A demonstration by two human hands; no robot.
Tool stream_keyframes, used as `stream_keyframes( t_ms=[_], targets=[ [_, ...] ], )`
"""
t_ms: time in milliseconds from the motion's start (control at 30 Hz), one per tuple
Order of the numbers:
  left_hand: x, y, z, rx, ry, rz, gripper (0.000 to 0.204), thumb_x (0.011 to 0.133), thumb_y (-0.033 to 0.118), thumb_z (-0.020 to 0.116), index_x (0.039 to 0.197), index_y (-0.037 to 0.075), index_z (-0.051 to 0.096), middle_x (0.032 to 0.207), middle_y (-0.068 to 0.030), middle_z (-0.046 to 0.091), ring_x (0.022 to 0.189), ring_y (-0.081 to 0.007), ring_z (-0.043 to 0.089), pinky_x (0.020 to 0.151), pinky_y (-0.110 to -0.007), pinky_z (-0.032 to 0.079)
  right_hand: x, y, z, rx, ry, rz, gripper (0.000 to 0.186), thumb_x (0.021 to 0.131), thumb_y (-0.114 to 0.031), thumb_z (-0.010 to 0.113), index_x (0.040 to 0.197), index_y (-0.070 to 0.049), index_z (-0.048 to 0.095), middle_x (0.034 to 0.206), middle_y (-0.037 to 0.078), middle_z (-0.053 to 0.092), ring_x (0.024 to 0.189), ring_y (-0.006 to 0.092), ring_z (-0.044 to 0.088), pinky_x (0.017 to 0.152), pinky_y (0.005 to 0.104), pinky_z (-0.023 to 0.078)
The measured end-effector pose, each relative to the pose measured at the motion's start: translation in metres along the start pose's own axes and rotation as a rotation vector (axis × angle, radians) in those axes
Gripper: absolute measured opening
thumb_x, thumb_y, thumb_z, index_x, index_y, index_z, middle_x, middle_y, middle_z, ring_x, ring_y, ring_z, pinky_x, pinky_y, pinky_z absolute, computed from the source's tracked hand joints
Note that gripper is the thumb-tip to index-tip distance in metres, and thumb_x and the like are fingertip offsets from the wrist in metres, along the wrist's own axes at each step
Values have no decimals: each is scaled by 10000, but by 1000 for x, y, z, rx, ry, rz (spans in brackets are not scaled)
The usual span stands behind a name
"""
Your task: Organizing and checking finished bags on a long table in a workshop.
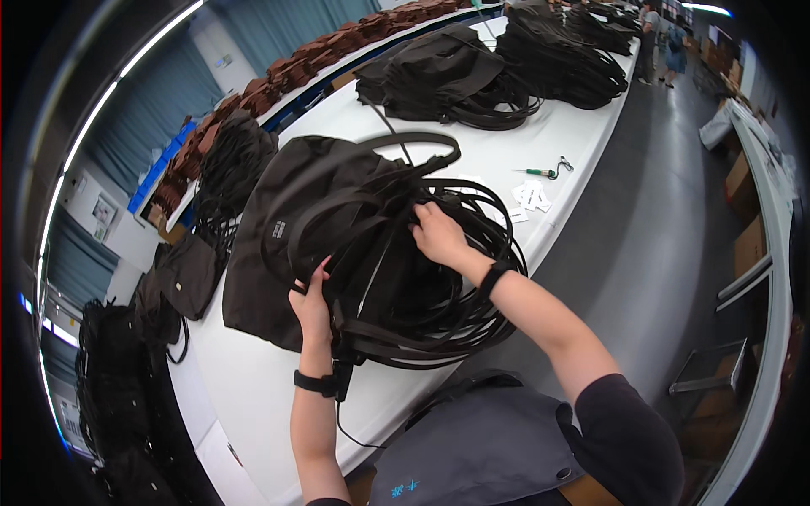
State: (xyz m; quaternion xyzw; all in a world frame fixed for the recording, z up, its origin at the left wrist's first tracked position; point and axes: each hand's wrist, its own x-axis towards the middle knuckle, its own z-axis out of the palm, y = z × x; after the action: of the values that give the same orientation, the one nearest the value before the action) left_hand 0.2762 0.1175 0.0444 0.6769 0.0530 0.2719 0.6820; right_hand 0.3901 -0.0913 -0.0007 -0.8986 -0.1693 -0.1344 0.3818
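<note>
A large black fabric tote bag (pixel 274 223) with long straps lies on top of a pile of similar bags on the white table. My left hand (pixel 312 312) is closed on the front bag near its strap, with the thumb pointing up. At the bag's upper edge, my right hand (pixel 439 236) has its curled fingers gripping the dark fabric; the fingertips are partly hidden. Many looped black straps (pixel 498 244) fan out beside and below my right hand. Close to my left wrist hangs a small black object (pixel 342 375) with a thin cable.
White paper tags (pixel 531 196) and a green-handled tool (pixel 540 173) lie on the white table (pixel 561 139). More black bags (pixel 439 72) are heaped at its far end and left side. Brown folded pieces (pixel 312 59) line another table. Two people (pixel 671 51) stand in the far aisle.
</note>
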Motion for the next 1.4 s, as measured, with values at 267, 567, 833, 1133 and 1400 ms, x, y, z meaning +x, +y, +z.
stream_keyframes(
  t_ms=[267, 567, 833, 1133, 1400],
  targets=[
    [0, -13, -3, 82, 7, -24, 134, 884, 118, 636, 790, 22, 643, 776, 15, 615, 756, -57, 523, 721, -217, 383, -54, -29, 45, -122, -58, -665, 113, 654, -110, 641, 759, -71, 622, 807, 98, 596, 735, 253, 629, 610, 367, 531],
    [-6, 3, 2, 195, -226, -64, 101, 779, 40, 678, 862, -1, 638, 1028, -61, 668, 951, -148, 606, 889, -270, 435, -129, -57, 2, 212, -665, -619, 126, 760, -134, 593, 837, -69, 670, 836, 91, 634, 814, 281, 645, 678, 395, 531],
    [-53, -14, 31, 1268, -965, 563, 249, 603, 128, 735, 838, 97, 658, 1431, -78, 407, 1361, -303, 296, 1106, -523, 253, -125, 7, -71, -36, -802, -145, 217, 847, -245, 591, 935, -65, 676, 918, 115, 664, 876, 295, 635, 757, 391, 507],
    [-52, -21, 41, 1486, -1147, 750, 279, 587, 129, 730, 853, 67, 673, 1291, -44, 510, 1390, -324, 241, 1086, -610, 226, -153, 29, -70, 197, -473, -134, 220, 876, -232, 607, 968, -38, 654, 916, 112, 640, 922, 287, 602, 797, 383, 483],
    [-11, 13, 38, 1230, -794, 742, 278, 570, 129, 762, 806, 62, 631, 1064, -25, 637, 1207, -291, 506, 1044, -509, 371, -166, 28, -64, 317, -66, -22, 186, 880, -231, 600, 872, -59, 669, 803, 108, 635, 804, 283, 608, 715, 382, 489]
  ],
)
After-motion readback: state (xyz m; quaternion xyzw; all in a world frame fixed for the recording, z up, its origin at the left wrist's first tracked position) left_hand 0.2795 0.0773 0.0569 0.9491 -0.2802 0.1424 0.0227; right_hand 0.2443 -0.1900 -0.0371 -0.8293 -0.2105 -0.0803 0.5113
